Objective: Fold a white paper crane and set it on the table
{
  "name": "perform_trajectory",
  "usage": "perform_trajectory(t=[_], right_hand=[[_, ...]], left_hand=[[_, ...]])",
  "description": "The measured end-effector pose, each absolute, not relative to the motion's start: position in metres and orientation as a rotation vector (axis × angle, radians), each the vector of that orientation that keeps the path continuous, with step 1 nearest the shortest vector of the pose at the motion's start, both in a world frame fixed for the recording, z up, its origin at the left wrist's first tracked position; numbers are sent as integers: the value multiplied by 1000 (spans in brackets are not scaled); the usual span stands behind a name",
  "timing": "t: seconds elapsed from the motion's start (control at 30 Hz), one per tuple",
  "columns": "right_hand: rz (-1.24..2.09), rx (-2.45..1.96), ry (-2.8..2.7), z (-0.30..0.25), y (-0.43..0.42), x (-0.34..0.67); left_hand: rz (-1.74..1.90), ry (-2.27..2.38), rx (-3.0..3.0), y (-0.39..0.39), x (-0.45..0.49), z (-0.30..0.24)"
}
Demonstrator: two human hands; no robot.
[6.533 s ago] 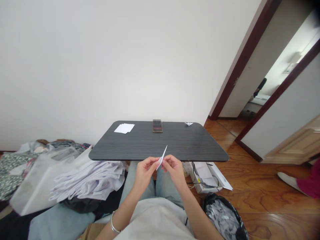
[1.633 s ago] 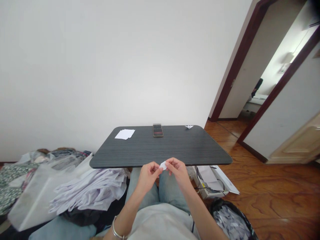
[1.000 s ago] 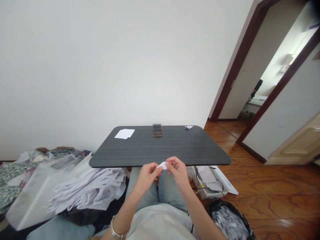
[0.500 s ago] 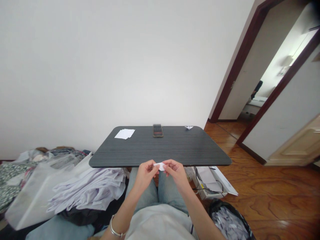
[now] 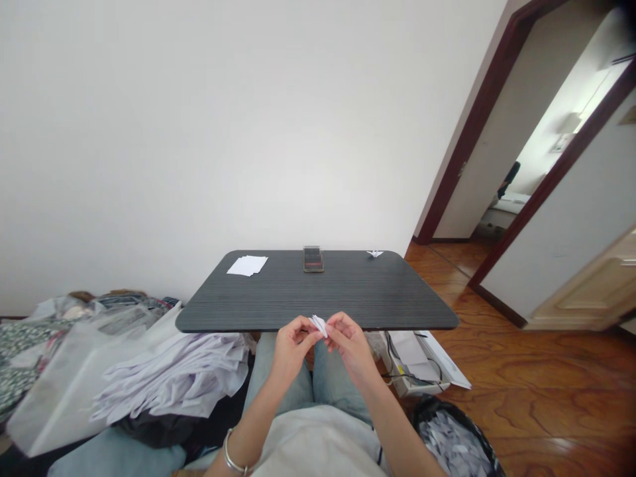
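My left hand (image 5: pixel 289 344) and my right hand (image 5: pixel 349 341) meet above my lap, just in front of the near edge of the dark table (image 5: pixel 318 291). Both pinch a small folded piece of white paper (image 5: pixel 318 324) between fingertips and thumbs. A silver bracelet (image 5: pixel 229 452) circles my left wrist. Far across the table lie a small stack of white paper sheets (image 5: pixel 247 265), a phone (image 5: pixel 313 259) and a tiny folded paper figure (image 5: pixel 375 253).
A heap of white paper and plastic bags (image 5: pixel 149 371) lies left of my knees, with patterned cloth beyond. A white box with cables (image 5: pixel 422 361) sits under the table's right side. A black bin of paper scraps (image 5: pixel 454 440) stands lower right. An open doorway is at right.
The paper was a long thin point 6.5 s ago; it is now a short folded wad. Over the last second my fingers turned and pinched it tighter; hands stayed in place.
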State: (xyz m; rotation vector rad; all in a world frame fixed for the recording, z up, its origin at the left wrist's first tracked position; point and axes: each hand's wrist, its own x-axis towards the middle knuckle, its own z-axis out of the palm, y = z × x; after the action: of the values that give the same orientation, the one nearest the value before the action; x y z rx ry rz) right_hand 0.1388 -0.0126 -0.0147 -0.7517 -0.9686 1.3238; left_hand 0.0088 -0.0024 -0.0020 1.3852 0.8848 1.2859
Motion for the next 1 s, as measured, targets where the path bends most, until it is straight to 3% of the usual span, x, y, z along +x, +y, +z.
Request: perform_trajectory(t=[1.0], right_hand=[[1216,-663,-1157,-22,-12,143]], left_hand=[[1294,759,1486,-8,3,1]])
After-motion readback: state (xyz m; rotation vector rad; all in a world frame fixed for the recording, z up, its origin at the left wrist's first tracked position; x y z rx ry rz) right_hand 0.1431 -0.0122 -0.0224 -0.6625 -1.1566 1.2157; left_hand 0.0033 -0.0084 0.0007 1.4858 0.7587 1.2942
